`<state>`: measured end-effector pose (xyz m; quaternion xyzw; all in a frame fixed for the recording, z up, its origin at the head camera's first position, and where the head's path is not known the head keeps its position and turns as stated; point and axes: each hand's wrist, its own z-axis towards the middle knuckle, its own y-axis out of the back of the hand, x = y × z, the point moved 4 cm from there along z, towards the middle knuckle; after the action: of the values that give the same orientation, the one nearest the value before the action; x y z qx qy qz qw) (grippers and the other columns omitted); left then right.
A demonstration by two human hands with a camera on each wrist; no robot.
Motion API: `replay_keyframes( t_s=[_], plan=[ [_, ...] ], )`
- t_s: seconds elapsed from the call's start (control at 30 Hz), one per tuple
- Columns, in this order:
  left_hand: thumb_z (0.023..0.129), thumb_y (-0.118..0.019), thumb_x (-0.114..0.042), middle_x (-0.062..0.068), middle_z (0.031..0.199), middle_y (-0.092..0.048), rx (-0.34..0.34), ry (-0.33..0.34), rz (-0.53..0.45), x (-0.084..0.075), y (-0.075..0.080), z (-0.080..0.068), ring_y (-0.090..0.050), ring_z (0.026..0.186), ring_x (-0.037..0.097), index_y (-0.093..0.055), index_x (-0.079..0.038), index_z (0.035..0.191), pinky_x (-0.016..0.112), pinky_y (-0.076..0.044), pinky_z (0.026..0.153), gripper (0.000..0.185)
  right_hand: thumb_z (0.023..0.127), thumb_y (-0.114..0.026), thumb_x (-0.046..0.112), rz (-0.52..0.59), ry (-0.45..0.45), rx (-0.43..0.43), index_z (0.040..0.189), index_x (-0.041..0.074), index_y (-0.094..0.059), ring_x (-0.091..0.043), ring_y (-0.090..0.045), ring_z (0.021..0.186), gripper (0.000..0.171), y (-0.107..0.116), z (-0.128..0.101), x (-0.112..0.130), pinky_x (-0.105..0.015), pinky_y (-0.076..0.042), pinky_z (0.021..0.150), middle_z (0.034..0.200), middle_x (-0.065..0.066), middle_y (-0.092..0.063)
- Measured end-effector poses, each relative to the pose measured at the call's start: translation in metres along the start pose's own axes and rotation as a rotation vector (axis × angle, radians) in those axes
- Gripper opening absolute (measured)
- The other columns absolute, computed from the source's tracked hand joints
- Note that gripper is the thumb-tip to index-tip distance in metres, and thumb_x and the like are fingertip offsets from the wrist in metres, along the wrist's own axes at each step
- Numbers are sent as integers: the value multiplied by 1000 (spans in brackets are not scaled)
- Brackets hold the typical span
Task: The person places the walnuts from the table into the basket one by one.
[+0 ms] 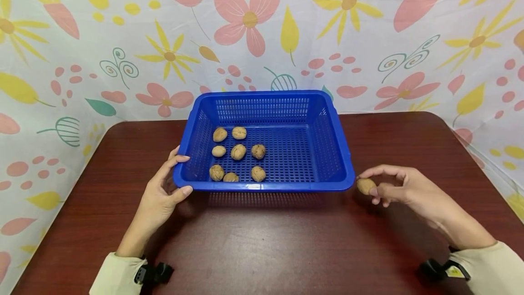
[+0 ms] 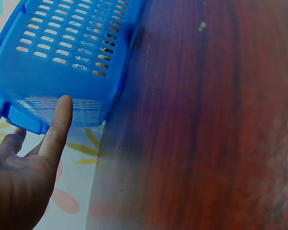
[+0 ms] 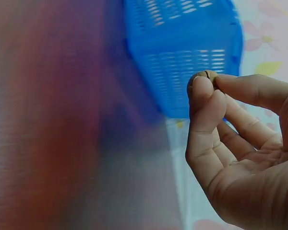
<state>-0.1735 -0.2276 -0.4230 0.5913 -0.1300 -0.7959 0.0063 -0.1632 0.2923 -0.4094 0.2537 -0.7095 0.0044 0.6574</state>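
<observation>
A blue plastic basket with slotted walls stands on the table, several walnuts scattered over its left and middle floor. My left hand holds its front left corner, the thumb at the front rim and a finger laid over the left rim. In the left wrist view the thumb lies against the basket wall. Just outside the basket's front right corner, my right hand pinches one walnut between thumb and fingers. The right wrist view shows that walnut at the fingertips, mostly covered by them.
The dark reddish wooden table extends in front of the basket and to both sides. Behind it hangs a white cloth printed with flowers and leaves. Black straps sit on the wrists over pale sleeves.
</observation>
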Motion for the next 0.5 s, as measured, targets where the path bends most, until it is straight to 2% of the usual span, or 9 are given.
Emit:
replay_keyframes(
  t_s=[0.1,0.3,0.5],
  plan=[
    [94,-67,10,4,173,-24,2,2,2,0,0,0,-59,128,9,-48,-1,148,18,-54,94,58,100,-61,-4,19,30,-22,128,9,-68,-22,-71,75,32,9,4,13,-34,-57,63,91,-4,-77],
    [94,-68,8,3,173,-25,-2,8,5,-1,0,1,-60,126,9,-48,-1,148,18,-55,93,58,101,-58,-5,136,92,-27,128,7,-70,-18,-70,77,32,22,19,46,-29,-58,68,100,-3,-78],
    [94,-68,8,3,173,-25,-6,15,19,0,0,0,-60,125,9,-49,-1,148,18,-55,93,57,100,-62,-4,181,124,-11,125,8,-72,-18,-70,77,29,17,47,87,-27,-57,68,98,-3,-78]
  ],
)
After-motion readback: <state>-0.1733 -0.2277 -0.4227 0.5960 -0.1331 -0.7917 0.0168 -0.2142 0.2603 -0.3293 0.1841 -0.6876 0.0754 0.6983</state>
